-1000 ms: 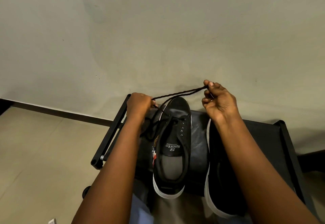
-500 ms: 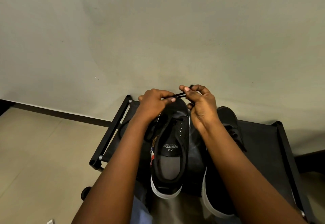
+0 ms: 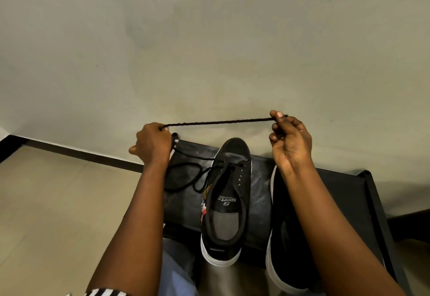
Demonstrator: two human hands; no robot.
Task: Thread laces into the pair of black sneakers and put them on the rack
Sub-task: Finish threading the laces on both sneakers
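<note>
A black sneaker (image 3: 229, 193) with a white sole lies toe-away on the black rack top (image 3: 259, 188). A black lace (image 3: 218, 122) runs through its front eyelets, loops loosely to the left, and stretches taut between both hands above the toe. My left hand (image 3: 152, 144) grips one stretch of it. My right hand (image 3: 289, 137) pinches the lace's end between thumb and forefinger. The second black sneaker (image 3: 286, 237) lies to the right, largely hidden under my right forearm.
The rack's black frame (image 3: 377, 205) stands against a pale wall (image 3: 209, 51). Beige tiled floor (image 3: 58, 214) lies to the left, edged by a dark skirting. My knee in light trousers (image 3: 176, 270) is below the rack.
Half a second ago both hands met above the sneaker's toe. They have since drawn apart, left going left and right going right, pulling the lace taut between them.
</note>
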